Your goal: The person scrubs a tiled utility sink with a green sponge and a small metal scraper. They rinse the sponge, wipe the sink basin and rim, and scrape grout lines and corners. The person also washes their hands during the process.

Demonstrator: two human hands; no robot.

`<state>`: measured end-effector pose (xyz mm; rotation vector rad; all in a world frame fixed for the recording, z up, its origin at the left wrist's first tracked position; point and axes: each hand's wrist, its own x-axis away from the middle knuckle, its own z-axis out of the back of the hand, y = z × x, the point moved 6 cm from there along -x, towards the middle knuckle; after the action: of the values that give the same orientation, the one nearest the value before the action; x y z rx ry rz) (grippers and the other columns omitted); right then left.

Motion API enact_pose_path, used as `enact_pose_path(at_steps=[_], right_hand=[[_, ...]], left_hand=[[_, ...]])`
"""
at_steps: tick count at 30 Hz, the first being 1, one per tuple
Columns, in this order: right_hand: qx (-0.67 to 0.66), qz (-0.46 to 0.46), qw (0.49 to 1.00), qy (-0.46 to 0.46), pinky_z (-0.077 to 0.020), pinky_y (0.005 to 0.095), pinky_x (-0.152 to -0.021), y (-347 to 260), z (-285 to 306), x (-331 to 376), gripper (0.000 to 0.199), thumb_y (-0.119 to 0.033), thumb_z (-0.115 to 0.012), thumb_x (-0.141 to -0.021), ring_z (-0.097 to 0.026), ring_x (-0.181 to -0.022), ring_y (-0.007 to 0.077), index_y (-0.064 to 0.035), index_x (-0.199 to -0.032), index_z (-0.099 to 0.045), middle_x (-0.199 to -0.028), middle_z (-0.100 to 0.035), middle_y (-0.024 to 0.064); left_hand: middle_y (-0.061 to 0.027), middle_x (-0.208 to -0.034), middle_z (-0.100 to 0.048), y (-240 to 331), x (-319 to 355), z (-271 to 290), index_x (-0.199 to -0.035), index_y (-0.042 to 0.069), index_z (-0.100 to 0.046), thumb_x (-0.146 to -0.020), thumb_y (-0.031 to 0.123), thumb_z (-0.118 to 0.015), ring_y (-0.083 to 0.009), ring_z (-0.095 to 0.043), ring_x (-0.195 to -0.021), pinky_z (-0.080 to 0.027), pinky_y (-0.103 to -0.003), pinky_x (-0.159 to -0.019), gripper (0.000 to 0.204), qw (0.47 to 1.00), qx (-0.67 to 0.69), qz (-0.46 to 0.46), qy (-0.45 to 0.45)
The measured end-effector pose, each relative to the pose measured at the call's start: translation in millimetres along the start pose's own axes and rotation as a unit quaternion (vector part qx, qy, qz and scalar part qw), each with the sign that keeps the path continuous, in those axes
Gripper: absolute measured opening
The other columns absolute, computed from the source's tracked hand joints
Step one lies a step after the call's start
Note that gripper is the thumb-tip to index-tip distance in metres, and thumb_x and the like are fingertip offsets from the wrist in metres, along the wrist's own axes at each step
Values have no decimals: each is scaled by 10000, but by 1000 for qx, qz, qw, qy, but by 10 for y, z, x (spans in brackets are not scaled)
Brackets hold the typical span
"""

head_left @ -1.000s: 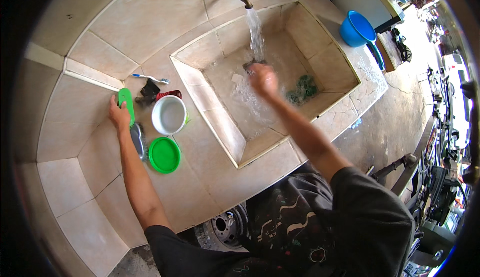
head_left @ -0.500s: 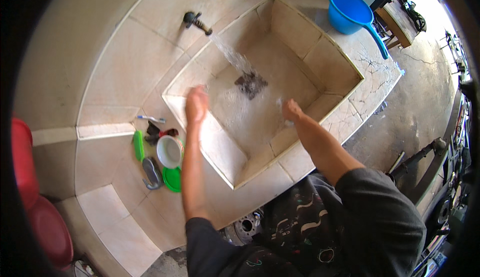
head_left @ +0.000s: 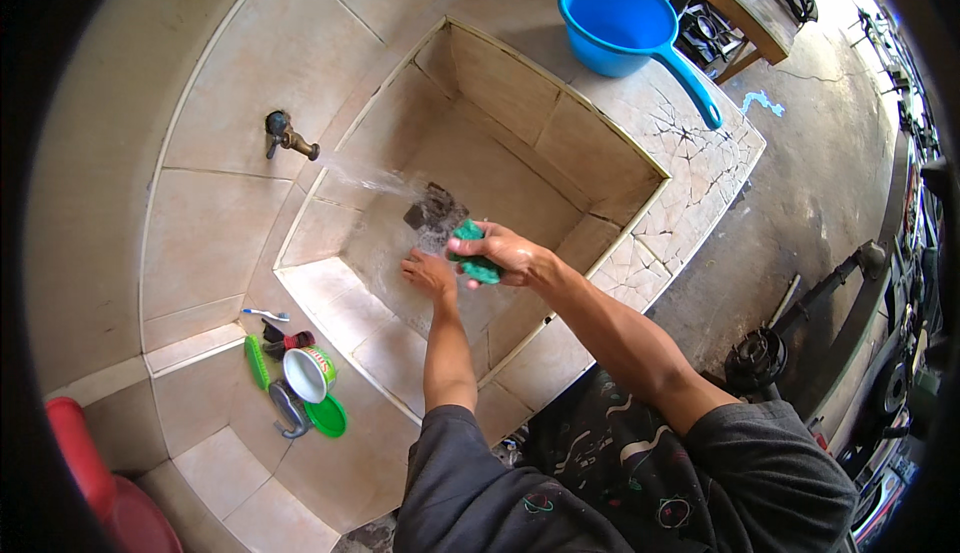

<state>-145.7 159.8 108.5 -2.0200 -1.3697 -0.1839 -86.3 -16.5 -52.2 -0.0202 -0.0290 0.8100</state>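
Observation:
My right hand (head_left: 505,253) is closed around a green scrubbing sponge (head_left: 468,243) above the basin of the tiled sink (head_left: 560,143). Just left of it and lower in the basin, my left hand (head_left: 430,273) has its fingers stretched apart, with nothing seen in them. Beyond both hands, a dark brown, blocky object (head_left: 437,205) lies in the basin; its kind is unclear. Water runs from the brass tap (head_left: 295,141) on the wall and splashes over this object.
A blue dipper (head_left: 625,28) stands on the cracked tile rim at the far right. On the left ledge are a white tub (head_left: 308,375), a green lid (head_left: 327,415), a green brush (head_left: 256,363), a grey brush (head_left: 291,408) and a toothbrush (head_left: 266,315). Red plastic ware (head_left: 125,508) sits lower left.
My hands have come together in the basin from opposite sides. The green sponge now shows in my right hand. The whole view has shifted, with the tap further left.

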Motion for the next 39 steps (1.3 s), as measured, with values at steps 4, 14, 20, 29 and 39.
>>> enact_pose_path(at_steps=[4, 14, 20, 29, 39], right_hand=[[75, 23, 997, 16, -419, 249, -393, 50, -208, -87, 156, -72, -638, -818, -558, -588, 136, -64, -940, -542, -792, -591, 75], [630, 120, 766, 54, -462, 428, -782, 247, -1066, -347, 495, -499, -500, -845, -600, -870, 391, -29, -884, -649, -944, -615, 261], [623, 339, 705, 25, -480, 447, -630, -145, -1856, 42, 320, -255, -492, -839, -594, -619, 413, 4, -709, -627, -643, -569, 257], [348, 230, 904, -95, -358, 355, -400, -603, -1152, -260, 238, -264, -501, -851, -440, -417, 199, -48, -793, -581, -497, -432, 59], [905, 121, 404, 54, -468, 411, -822, 154, 149, -1262, 523, -365, -713, -698, -590, -988, 346, -8, -1063, -601, -1049, -621, 208]], left_hand=[[-211, -1018, -504, -224, -39, -188, -1049, 18, -461, -749, 361, -671, -338, -535, -926, -458, -406, -780, 503, 983, 63, 170, -16], [-88, -903, -530, 101, 420, -61, -968, 74, -506, -826, 336, -597, -225, -536, -796, -454, -352, -669, 311, 563, 745, 291, -209], [-43, -823, -530, 705, 375, 933, -911, 101, -530, -855, 321, -565, -188, -519, -720, -442, -327, -600, 230, 238, 929, 158, -235], [-4, -702, -509, 593, 360, 1391, -873, 122, -542, -845, 260, -565, -149, -524, -640, -473, -333, -572, 142, 372, 885, 4, -281], [-38, -768, -585, -706, 760, 653, -907, 132, -526, -827, 265, -550, -221, -558, -802, -473, -412, -735, 157, 289, 875, 294, -252]])
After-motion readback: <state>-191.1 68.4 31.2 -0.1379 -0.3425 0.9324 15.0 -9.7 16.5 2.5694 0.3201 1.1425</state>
